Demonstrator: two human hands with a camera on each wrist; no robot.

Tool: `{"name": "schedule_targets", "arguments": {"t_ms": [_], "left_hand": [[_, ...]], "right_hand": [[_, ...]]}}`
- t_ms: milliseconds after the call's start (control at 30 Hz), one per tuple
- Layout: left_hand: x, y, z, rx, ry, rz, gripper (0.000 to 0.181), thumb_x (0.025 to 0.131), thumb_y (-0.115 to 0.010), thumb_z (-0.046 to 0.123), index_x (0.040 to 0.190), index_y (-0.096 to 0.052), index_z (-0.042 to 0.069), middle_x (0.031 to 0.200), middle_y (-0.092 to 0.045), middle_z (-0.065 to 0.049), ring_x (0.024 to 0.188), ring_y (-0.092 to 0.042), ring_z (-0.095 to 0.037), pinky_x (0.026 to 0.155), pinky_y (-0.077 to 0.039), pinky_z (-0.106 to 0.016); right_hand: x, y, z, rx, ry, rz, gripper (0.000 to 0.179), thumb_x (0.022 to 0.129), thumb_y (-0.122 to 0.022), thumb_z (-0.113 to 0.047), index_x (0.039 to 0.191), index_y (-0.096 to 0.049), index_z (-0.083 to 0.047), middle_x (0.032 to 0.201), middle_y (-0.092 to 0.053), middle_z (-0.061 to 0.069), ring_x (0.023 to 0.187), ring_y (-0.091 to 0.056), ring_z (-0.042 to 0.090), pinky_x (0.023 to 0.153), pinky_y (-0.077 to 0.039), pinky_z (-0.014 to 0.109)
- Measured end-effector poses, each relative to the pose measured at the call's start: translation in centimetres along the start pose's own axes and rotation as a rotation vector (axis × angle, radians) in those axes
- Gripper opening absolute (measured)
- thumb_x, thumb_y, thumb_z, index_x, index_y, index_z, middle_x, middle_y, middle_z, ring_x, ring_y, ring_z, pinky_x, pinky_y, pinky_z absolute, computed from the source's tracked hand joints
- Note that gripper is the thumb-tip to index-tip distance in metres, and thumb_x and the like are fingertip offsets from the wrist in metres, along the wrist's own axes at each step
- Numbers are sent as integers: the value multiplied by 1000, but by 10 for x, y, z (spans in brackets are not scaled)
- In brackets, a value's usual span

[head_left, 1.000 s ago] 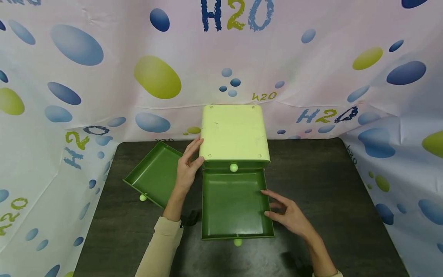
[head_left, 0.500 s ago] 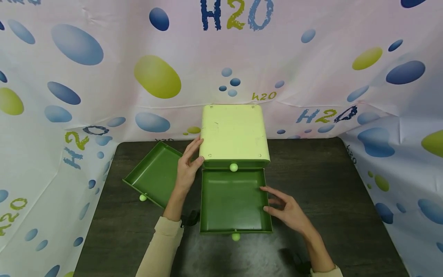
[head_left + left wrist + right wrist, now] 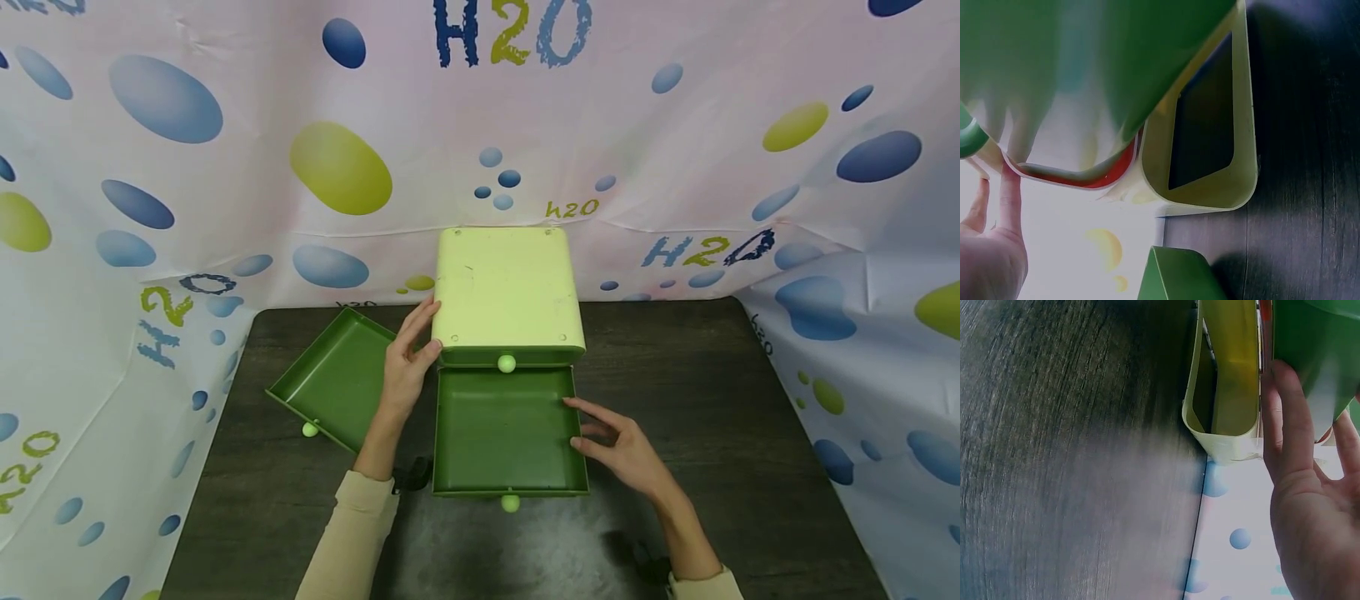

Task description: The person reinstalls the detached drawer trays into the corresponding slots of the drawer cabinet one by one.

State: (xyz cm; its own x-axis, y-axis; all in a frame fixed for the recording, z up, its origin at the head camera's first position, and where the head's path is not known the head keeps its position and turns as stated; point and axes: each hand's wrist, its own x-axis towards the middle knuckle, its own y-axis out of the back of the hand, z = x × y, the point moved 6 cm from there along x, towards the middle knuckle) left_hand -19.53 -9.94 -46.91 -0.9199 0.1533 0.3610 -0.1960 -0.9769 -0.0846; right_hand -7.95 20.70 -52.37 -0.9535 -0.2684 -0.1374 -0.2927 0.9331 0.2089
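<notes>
A pale yellow-green drawer cabinet stands at the back of the table, with a closed drawer's round knob at its top front. My left hand rests along the cabinet's left side, fingers extended and thumb at the front corner. The right hand grips the right wall of a green drawer, which juts out from the cabinet below the top one. In the right wrist view, its fingers lie beneath and beside this drawer. The left wrist view shows the lowest compartment without a drawer.
Another green drawer lies turned on the table, left of the cabinet and partly behind my left forearm. The dark wooden table ends at a patterned white backdrop at the back and sides.
My right hand and the green drawer have moved away from me, so the drawer sits deeper in the cabinet. The left hand and the cabinet have stayed put.
</notes>
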Motion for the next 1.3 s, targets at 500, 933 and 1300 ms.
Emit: {"name": "schedule_targets", "arguments": {"t_ms": [500,933,1300], "left_hand": [[-1,0,1,-8,-11,2,49,99,-53,-6,147,-46,-1,158,-33,-11,143,-35,-25,95,-50,-26],[-3,-8,21,39,21,-3,50,97,-46,-16,146,-41,-11,158,-28,-23,141,-37,-27,97,-49,-25],[-2,-10,28,28,16,0,49,96,-46,-16,145,-42,-11,158,-29,-23,142,-35,-28,98,-48,-26]], "right_hand": [[7,3,-5,-17,13,78,29,95,-68,-18,121,-71,-5,150,-42,24,126,-53,42,85,-55,26],[12,2,-4,-52,-69,101,35,95,-69,-27,127,-69,-12,151,-44,18,118,-61,31,85,-55,29],[4,-5,-13,95,-48,-133,70,93,-71,-13,154,-38,-14,145,-44,29,121,-57,42,84,-57,39]]}}
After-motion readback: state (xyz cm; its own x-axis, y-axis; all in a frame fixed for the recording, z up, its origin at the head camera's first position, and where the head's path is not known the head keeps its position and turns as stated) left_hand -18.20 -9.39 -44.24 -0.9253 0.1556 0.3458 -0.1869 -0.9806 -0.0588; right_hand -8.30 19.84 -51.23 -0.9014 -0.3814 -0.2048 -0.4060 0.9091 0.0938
